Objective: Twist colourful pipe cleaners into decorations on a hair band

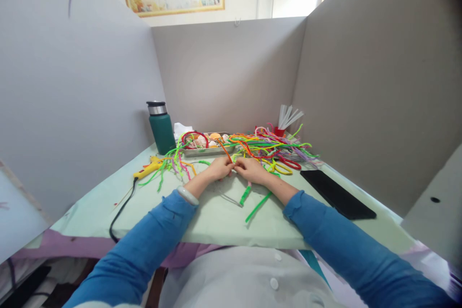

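Note:
Close together over the middle of the table, my left hand [221, 168] and my right hand [249, 169] pinch an orange pipe cleaner [224, 149] where their fingertips meet. Its free end sticks up and away to the left. The part between the fingers is hidden. Beneath my right hand lie a green wrapped pipe cleaner piece [245, 195] with a pink end and a straight green pipe cleaner [258, 208]. Just beyond the hands spreads a heap of many-coloured pipe cleaners [277, 147].
A yellow glue gun [148, 168] with a black cord lies left, near a green bottle [161, 130]. At the back stand a metal tray [195, 152] of small pieces and a red cup [279, 132] of white sticks. A black flat slab [335, 193] lies right. Grey partitions [231, 72] enclose the table.

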Demonstrator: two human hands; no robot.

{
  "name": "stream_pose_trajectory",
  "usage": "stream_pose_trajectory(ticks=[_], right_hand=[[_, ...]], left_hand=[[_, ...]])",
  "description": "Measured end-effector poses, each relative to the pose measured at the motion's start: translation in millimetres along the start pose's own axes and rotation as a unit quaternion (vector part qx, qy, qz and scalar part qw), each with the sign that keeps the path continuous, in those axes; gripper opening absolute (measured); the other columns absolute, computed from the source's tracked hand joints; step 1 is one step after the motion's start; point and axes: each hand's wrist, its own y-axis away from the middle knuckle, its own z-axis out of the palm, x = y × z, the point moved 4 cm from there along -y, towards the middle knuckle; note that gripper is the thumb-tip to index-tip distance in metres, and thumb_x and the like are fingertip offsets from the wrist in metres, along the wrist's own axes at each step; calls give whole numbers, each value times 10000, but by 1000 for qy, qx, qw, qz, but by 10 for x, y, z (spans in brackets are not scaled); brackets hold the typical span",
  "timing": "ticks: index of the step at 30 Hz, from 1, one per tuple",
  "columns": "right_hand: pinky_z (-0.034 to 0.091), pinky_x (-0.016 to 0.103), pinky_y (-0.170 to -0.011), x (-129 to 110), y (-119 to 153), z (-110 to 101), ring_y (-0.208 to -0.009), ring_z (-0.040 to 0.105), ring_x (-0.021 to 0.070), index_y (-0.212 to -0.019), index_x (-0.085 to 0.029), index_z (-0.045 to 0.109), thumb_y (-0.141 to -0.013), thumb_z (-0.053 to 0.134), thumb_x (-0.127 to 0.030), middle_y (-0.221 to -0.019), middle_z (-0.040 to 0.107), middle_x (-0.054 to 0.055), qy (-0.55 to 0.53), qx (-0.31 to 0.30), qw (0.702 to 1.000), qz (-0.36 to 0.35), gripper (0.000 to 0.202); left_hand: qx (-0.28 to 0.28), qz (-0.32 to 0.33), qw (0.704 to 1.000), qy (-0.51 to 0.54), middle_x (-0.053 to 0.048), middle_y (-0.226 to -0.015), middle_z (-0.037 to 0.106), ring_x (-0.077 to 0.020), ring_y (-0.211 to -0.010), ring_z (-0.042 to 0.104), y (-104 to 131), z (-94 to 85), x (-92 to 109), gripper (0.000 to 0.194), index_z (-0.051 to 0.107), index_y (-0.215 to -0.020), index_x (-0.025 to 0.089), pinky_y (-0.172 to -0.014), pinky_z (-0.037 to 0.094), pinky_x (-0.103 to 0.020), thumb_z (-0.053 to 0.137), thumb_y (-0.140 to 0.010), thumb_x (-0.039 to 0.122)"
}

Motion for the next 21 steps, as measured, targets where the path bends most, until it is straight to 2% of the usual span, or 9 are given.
stream_pose_trajectory(ticks=[13,21], right_hand=[[243,198,-488,-15,1,-11,-527,466,91,-719,-165,580,-805,454,-291,-585,561,-16,-7,18,1000,-4,198],[244,198,-495,-45,14,-20,-529,453,88,-697,-163,563,-803,461,-298,-576,540,-23,-19,24,999,-18,200]], left_hand=[[14,-24,999,46,-9,-631,562,-45,-362,396,-15,-7,-22,208,540,-742,119,-345,303,-160,432,-790,290],[19,-52,997,59,31,-523,450,-63,-358,391,29,-47,28,166,493,-681,140,-362,299,-188,455,-774,272]])
